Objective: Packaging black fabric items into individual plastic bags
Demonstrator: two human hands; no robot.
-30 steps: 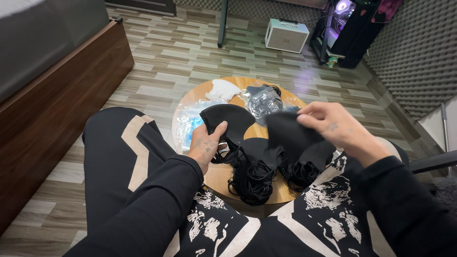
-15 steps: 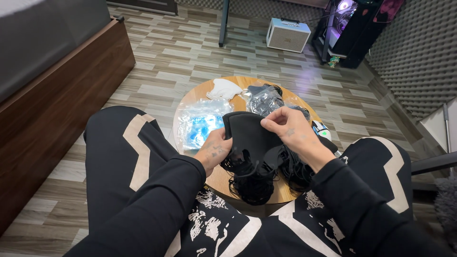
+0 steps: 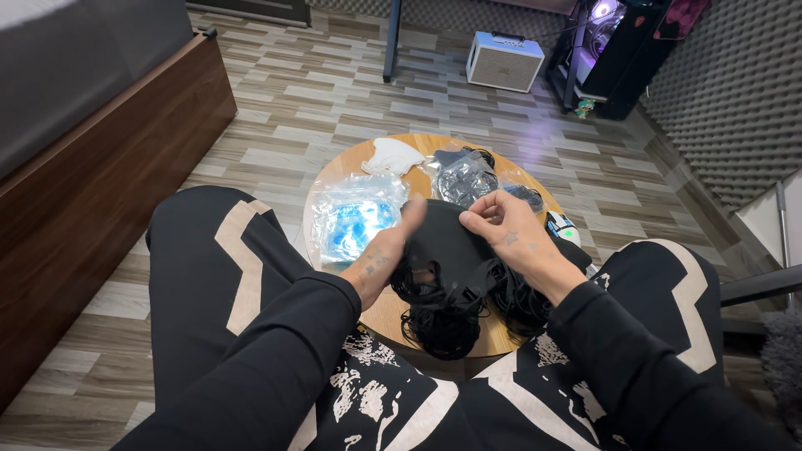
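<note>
Over a small round wooden table (image 3: 388,309) both my hands hold one black face mask (image 3: 447,246). My left hand (image 3: 386,250) presses flat against its left edge, fingers straight. My right hand (image 3: 505,238) pinches the mask's top right edge. Under the mask lies a pile of black masks with tangled ear loops (image 3: 443,317). To the left lies a clear plastic bag with blue masks (image 3: 355,221). Behind it rests a white mask (image 3: 393,156), and a clear bag with dark masks (image 3: 466,177) sits at the table's far side.
A dark wooden bed frame (image 3: 100,175) runs along the left. A white speaker box (image 3: 504,61) stands on the floor at the back beside a lit computer case (image 3: 603,33). A chair arm (image 3: 760,284) juts in at the right. My knees flank the table.
My right hand has come left and inward with the black mask. My left hand rose off the pile and now meets the mask, which is folded smaller between both hands.
</note>
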